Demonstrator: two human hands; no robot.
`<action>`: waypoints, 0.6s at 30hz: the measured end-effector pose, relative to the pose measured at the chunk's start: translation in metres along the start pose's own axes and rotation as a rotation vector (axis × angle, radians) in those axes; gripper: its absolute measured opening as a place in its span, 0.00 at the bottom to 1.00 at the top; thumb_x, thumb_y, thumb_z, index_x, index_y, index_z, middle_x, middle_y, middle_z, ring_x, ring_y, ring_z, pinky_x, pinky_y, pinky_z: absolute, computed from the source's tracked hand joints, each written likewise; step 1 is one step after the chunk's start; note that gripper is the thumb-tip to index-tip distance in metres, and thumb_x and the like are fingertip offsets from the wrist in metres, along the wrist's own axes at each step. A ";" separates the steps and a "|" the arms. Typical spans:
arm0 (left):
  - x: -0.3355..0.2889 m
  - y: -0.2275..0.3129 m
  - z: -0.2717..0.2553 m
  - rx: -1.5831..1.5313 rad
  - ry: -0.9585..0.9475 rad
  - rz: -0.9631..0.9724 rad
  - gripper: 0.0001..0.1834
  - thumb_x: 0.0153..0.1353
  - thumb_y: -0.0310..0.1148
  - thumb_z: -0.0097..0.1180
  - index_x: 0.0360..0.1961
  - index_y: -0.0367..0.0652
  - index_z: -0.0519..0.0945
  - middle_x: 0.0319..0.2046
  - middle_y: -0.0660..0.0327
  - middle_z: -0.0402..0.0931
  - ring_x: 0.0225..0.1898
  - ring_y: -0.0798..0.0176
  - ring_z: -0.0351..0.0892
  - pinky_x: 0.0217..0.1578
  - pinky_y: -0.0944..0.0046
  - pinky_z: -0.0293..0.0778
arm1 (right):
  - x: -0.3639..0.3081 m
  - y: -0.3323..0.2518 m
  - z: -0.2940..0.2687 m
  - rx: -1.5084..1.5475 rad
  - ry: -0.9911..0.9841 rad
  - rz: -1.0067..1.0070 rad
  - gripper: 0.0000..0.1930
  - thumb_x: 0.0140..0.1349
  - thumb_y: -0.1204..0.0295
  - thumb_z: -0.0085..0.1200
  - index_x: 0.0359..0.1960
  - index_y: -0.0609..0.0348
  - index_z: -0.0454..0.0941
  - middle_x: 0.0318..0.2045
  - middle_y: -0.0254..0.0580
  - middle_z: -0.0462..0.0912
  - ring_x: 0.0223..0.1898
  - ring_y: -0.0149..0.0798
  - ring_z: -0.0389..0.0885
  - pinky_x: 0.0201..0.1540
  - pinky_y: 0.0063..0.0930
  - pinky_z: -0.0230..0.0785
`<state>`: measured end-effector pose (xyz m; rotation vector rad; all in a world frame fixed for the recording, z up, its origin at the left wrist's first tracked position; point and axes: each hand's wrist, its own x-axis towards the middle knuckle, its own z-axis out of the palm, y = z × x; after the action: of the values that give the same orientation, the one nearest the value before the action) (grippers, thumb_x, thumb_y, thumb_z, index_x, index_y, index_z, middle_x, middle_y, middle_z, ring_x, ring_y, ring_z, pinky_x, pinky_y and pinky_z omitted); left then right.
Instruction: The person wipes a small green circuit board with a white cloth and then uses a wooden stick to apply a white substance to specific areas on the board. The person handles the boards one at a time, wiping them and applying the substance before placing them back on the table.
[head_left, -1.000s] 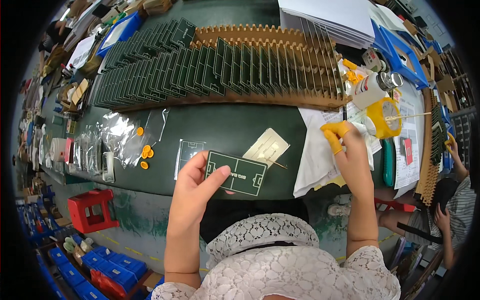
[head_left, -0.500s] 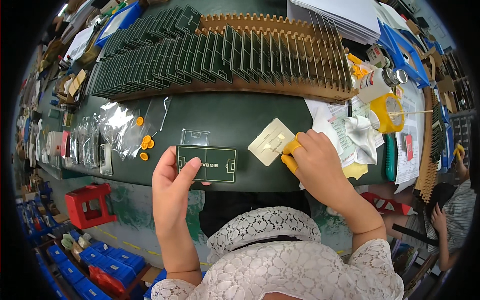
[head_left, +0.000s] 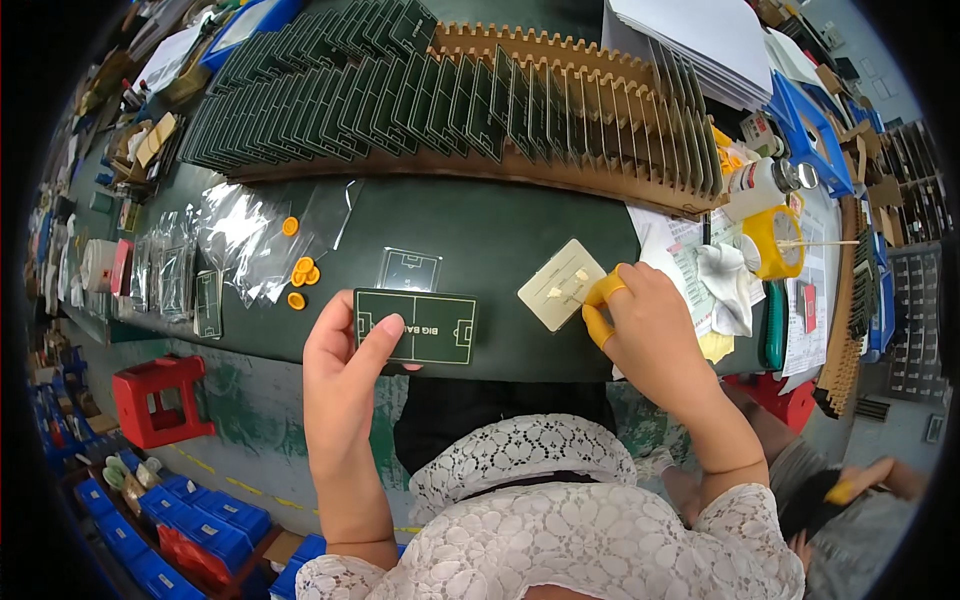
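Observation:
My left hand [head_left: 345, 345] pinches a dark green card [head_left: 440, 328] printed with a pale sports-pitch outline, thumb on top. It is held over the table's near edge. Behind it lies a small clear-edged piece [head_left: 410, 270] with similar pitch lines. My right hand [head_left: 640, 320] wears yellow finger covers, and its bent fingertips meet the right edge of a cream card [head_left: 560, 285] with shiny gold marks. Whether those fingers grip the card's edge or something small on it is hidden.
A notched cardboard rack [head_left: 600, 180] filled with upright green cards spans the back. Orange caps [head_left: 305, 270] lie beside clear plastic bags [head_left: 245, 250] at left. Yellow tape [head_left: 775, 245], a white bottle [head_left: 755, 190] and crumpled tissue [head_left: 725, 290] stand right. A red stool [head_left: 160, 400] is below; another person sits right.
The view has shifted slightly. Both hands keep nearly the same places, with the green card still in my left hand. Shiny gold marks now show on the cream card. The person at right has leaned down.

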<state>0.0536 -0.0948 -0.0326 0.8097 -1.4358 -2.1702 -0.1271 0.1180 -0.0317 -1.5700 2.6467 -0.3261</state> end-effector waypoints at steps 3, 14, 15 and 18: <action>0.000 -0.001 0.001 -0.009 -0.011 -0.010 0.06 0.64 0.24 0.56 0.42 0.36 0.76 0.34 0.61 0.80 0.32 0.73 0.78 0.33 0.70 0.76 | -0.002 0.003 -0.004 0.166 0.018 0.074 0.08 0.52 0.77 0.63 0.31 0.64 0.75 0.30 0.46 0.76 0.35 0.50 0.75 0.41 0.40 0.69; -0.008 -0.020 0.032 0.280 -0.062 0.359 0.08 0.57 0.15 0.61 0.37 0.36 0.79 0.39 0.57 0.82 0.43 0.65 0.81 0.47 0.67 0.74 | -0.011 0.004 -0.009 0.672 0.225 0.106 0.09 0.52 0.83 0.61 0.34 0.62 0.74 0.29 0.42 0.76 0.30 0.39 0.76 0.37 0.29 0.70; -0.005 -0.024 0.032 0.352 -0.081 0.438 0.09 0.57 0.14 0.60 0.37 0.36 0.78 0.39 0.55 0.82 0.43 0.64 0.81 0.47 0.67 0.74 | -0.013 0.002 -0.010 0.707 0.257 0.100 0.09 0.53 0.84 0.61 0.33 0.62 0.75 0.30 0.40 0.76 0.30 0.37 0.75 0.37 0.27 0.69; -0.004 -0.023 0.037 0.455 -0.085 0.558 0.11 0.54 0.12 0.60 0.36 0.37 0.79 0.40 0.53 0.82 0.44 0.60 0.82 0.47 0.65 0.75 | -0.016 -0.003 -0.013 0.801 0.327 0.068 0.09 0.53 0.84 0.61 0.34 0.62 0.76 0.29 0.40 0.76 0.30 0.36 0.75 0.36 0.27 0.69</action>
<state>0.0314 -0.0577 -0.0416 0.3809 -1.9540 -1.4972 -0.1184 0.1324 -0.0189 -1.2101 2.2514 -1.5104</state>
